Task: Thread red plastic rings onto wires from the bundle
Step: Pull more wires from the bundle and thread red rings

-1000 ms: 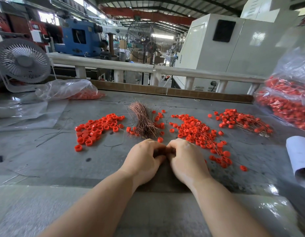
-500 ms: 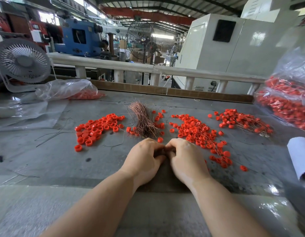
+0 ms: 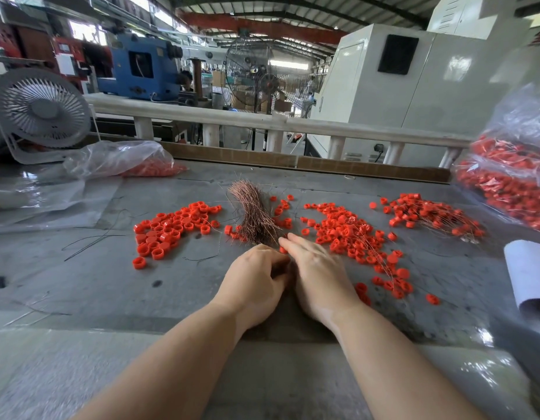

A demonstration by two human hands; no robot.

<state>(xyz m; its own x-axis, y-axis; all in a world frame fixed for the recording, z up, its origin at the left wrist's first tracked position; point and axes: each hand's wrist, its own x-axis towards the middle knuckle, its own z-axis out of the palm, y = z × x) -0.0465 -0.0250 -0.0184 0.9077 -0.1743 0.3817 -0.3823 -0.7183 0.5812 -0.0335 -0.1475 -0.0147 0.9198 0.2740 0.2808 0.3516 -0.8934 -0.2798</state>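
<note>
A bundle of copper wires (image 3: 255, 215) lies on the grey table (image 3: 96, 286), fanned at both ends. Loose red rings (image 3: 168, 230) are heaped to its left, and more red rings (image 3: 347, 231) to its right with thin wires among them. My left hand (image 3: 256, 280) rests just short of the bundle with its fingers curled inward. A bit of red ring (image 3: 282, 250) shows at its fingertips. Beside it, my right hand (image 3: 317, 268) stretches straight fingers forward to the bundle's near end.
A pile of rings on wires (image 3: 429, 213) lies at the far right beside a clear bag of red rings (image 3: 511, 180). Another bag (image 3: 123, 160) and a white fan (image 3: 40, 112) stand at the back left. A white roll (image 3: 529, 274) sits at the right edge. Stray dark wires (image 3: 93, 241) lie left.
My right hand has opened and reached forward from the left hand toward the wire bundle. The left hand has stayed curled in place.
</note>
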